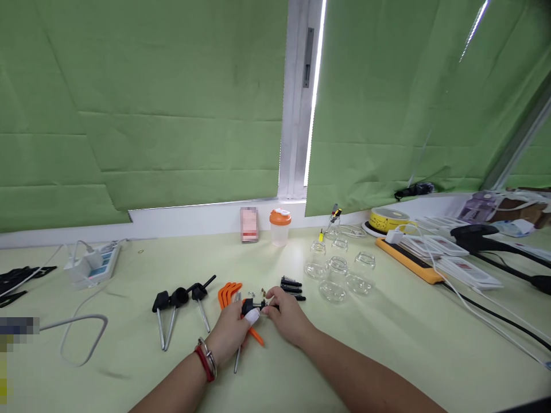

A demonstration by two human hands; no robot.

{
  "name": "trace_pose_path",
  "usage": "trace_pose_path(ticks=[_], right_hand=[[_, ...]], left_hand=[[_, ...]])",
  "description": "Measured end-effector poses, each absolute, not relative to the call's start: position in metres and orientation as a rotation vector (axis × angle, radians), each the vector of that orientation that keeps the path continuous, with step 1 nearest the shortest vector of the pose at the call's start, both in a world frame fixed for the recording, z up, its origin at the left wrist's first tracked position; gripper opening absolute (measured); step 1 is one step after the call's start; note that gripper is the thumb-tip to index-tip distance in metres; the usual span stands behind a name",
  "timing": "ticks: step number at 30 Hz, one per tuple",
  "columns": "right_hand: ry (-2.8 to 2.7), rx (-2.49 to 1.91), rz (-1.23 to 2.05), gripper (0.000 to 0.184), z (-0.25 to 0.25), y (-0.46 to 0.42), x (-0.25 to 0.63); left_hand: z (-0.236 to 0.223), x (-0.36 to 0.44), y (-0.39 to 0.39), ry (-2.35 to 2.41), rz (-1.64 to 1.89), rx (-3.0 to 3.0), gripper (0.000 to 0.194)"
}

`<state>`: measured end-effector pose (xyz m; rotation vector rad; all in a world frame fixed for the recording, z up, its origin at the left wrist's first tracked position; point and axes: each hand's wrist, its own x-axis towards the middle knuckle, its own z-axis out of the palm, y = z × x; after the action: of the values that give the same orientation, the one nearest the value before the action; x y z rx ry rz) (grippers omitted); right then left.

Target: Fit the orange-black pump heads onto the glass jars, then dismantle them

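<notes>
My left hand (227,332) is closed around a black plastic head (248,306) on a metal rod (237,360), with a threaded stub pointing right. At that stub, the fingers of my right hand (289,316) are pinched together; the small dark part between them is mostly hidden. Beneath my left hand lie orange curved handles (227,291), and one orange end (257,336) shows below the thumb. Three similar black heads on metal rods (173,321) rest to the left. Beyond my right hand are several black bristled pieces (291,282) and small brass bits (264,292).
Several clear glass jars (337,281) stand to the right, one holding screwdrivers (334,213). An orange-lidded cup (279,228) and a small box (249,224) stand by the wall. A power strip (97,265) lies left; an orange-edged power strip (407,261) and cables lie right.
</notes>
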<state>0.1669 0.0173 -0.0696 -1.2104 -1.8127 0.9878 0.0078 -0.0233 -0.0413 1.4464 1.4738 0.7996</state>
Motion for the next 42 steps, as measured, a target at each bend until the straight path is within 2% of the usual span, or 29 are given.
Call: trace_pose_path(ticks=[15, 21, 27, 31, 34, 42], right_hand=[[-1.84, -1.228, 0.955, 0.005, -0.065, 0.016, 0.167], [-1.827, -1.194, 0.991, 0.014, -0.066, 0.016, 0.168], [-1.813, -1.162, 0.984, 0.011, -0.067, 0.014, 0.169], [-1.79, -1.11, 1.014, 0.011, -0.065, 0.012, 0.17], [-1.797, -1.106, 1.014, 0.02, -0.062, 0.009, 0.17], [-1.704, -1.364, 0.85, 0.024, -0.062, 0.013, 0.177]], left_hand=[[-0.04, 0.007, -0.025, 1.468, 0.826, 1.404, 0.03], [-0.04, 0.008, -0.025, 1.484, 0.817, 1.411, 0.03], [-0.038, 0.006, -0.026, 1.521, 0.817, 1.358, 0.029], [-0.031, 0.002, -0.026, 1.487, 0.907, 1.341, 0.031], [-0.022, -0.002, -0.024, 1.485, 0.989, 1.34, 0.029], [-0.005, -0.024, -0.021, 1.357, 1.223, 1.226, 0.02]])
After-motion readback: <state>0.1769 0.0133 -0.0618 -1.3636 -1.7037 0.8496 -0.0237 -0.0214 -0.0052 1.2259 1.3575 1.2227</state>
